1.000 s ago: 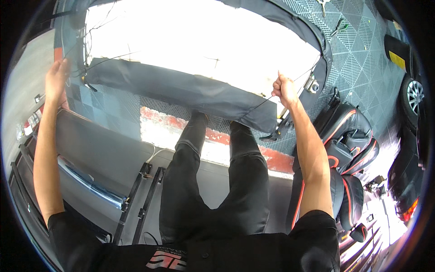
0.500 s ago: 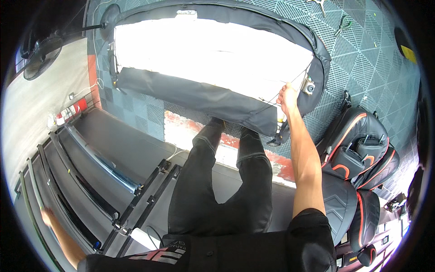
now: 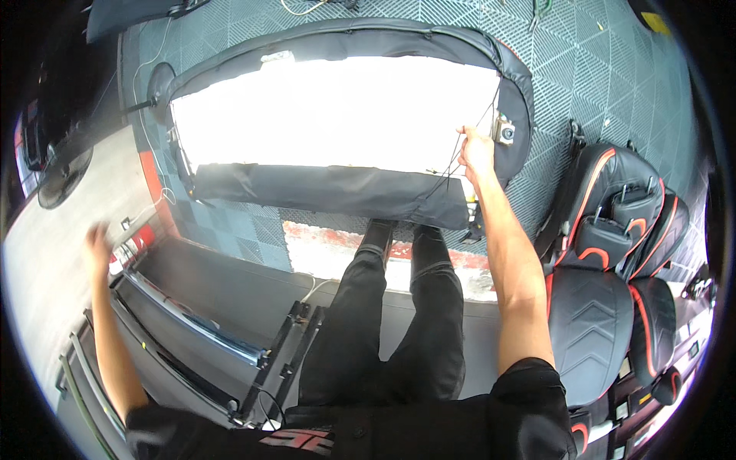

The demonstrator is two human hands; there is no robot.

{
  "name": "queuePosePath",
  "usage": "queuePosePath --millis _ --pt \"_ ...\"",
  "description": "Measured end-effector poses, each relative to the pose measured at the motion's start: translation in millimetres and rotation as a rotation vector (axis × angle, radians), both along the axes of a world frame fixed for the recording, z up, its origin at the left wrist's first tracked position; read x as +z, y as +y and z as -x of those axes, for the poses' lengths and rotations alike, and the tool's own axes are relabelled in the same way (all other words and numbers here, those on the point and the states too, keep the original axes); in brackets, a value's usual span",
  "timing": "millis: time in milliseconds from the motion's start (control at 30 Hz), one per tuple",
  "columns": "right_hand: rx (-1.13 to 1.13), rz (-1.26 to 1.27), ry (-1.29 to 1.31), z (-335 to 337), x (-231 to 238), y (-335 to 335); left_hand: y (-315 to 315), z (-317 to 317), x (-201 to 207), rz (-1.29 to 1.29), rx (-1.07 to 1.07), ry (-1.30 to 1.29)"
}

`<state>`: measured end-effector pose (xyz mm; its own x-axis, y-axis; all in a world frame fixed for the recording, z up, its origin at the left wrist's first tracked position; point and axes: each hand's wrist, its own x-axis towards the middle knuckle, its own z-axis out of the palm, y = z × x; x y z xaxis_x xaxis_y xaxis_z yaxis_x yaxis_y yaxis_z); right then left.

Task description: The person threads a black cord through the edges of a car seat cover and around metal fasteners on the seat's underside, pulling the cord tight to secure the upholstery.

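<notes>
In front of my legs lies a long, upturned seat cushion, its black leather-like cover folded around a glaring white underside. A thin black cord runs along its right end. My right hand is closed with the cord pinched in its fingers, just left of a small metal fitting at the cushion's end. Out to the left, my left hand is raised, apart from the cushion, near a red fire extinguisher. Motion smears its fingers.
Black seats with red trim are stacked on the right. Long curved bars lie on a black rack at lower left. A fan stands at far left. Grey-green grid tiles cover the floor beyond.
My left hand has swung up and forward from over the bars to near the extinguisher. My right hand keeps its hold on the cord; the view has shifted.
</notes>
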<state>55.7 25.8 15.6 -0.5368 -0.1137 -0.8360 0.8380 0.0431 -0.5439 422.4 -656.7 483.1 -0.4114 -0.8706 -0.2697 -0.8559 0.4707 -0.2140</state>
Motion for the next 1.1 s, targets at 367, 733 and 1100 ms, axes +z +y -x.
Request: queuePosePath --millis 367,733,1100 --pt "-0.118 -0.095 0.252 97.0 31.1 -47.1 368.1 447.3 -425.9 -0.311 -0.96 0.085" --pt "-0.182 -0.053 0.233 109.8 34.4 -52.2 494.5 501.8 -525.1 -0.75 0.353 0.768" --pt "-0.127 -0.078 0.18 112.1 35.2 -74.0 442.7 481.9 -511.2 -1.49 0.755 1.057"
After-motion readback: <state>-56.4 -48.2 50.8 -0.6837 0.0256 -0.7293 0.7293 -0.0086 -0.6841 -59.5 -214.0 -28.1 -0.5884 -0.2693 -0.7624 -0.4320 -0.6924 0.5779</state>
